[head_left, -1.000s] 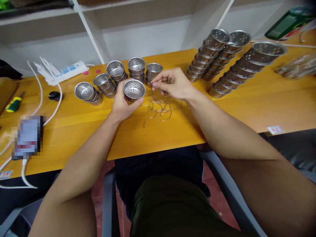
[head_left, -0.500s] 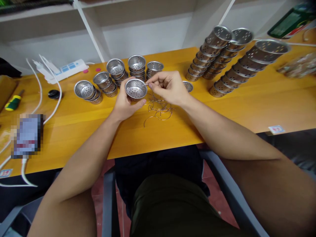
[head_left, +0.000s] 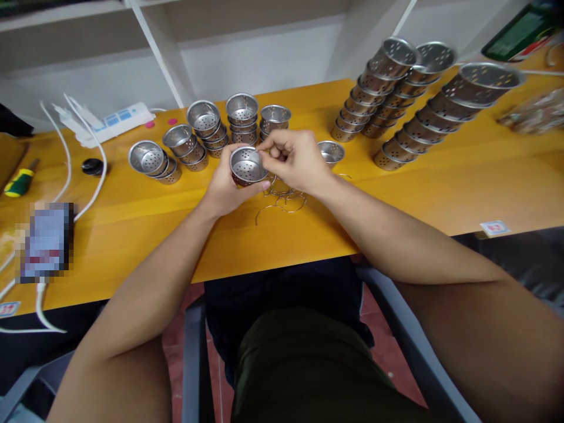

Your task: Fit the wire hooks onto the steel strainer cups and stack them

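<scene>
My left hand [head_left: 219, 189] is wrapped around a perforated metal cup [head_left: 248, 165], its mouth tilted up toward me. At the cup's right rim, my right hand [head_left: 296, 158] pinches a thin metal wire, mostly hidden by the fingers. Loose curved wires [head_left: 288, 202] lie tangled on the table beneath both hands. Just beyond my right hand stands another perforated cup [head_left: 331, 154], partly covered by that hand. Short stacks of similar cups [head_left: 203, 120] stand behind my left hand.
Tall leaning stacks of perforated cups [head_left: 434, 126] rise on the right. A power strip [head_left: 117, 122], a black round cap [head_left: 93, 167], a screwdriver [head_left: 20, 182] and a phone [head_left: 46, 241] with white cables occupy the left. A plastic bag [head_left: 535, 111] lies far right.
The held cup has shifted slightly right and down. My right fingers have moved closer in against its rim, and the wire end seen between them and the cup is now mostly covered.
</scene>
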Tool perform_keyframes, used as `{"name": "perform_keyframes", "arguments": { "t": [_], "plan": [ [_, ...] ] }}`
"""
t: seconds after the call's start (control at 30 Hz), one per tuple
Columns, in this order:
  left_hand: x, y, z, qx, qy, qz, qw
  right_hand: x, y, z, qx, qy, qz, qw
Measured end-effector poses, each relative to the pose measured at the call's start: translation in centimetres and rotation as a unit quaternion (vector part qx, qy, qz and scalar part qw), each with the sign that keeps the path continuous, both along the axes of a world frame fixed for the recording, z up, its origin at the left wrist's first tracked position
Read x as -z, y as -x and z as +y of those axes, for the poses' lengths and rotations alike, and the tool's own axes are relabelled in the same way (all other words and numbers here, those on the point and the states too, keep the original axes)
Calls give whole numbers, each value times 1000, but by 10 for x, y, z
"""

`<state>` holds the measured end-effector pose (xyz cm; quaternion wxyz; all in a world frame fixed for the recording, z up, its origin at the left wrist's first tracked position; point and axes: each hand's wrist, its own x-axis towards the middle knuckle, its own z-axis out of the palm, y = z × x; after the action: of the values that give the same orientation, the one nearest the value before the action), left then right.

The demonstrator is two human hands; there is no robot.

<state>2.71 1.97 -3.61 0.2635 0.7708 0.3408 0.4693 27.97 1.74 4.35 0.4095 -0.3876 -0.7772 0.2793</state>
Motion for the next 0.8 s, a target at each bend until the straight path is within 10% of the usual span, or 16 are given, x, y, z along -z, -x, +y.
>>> {"name": "perform_keyframes", "arguments": {
  "t": [0.63,0.8],
  "plan": [
    [7,-7,3,-17,-84,6,996,14,10,8,13,-55,24,998],
    [-8,-5,-7,-22,-42,-4,999,9,0,14,-100,-12,94,990]
  ]
}}
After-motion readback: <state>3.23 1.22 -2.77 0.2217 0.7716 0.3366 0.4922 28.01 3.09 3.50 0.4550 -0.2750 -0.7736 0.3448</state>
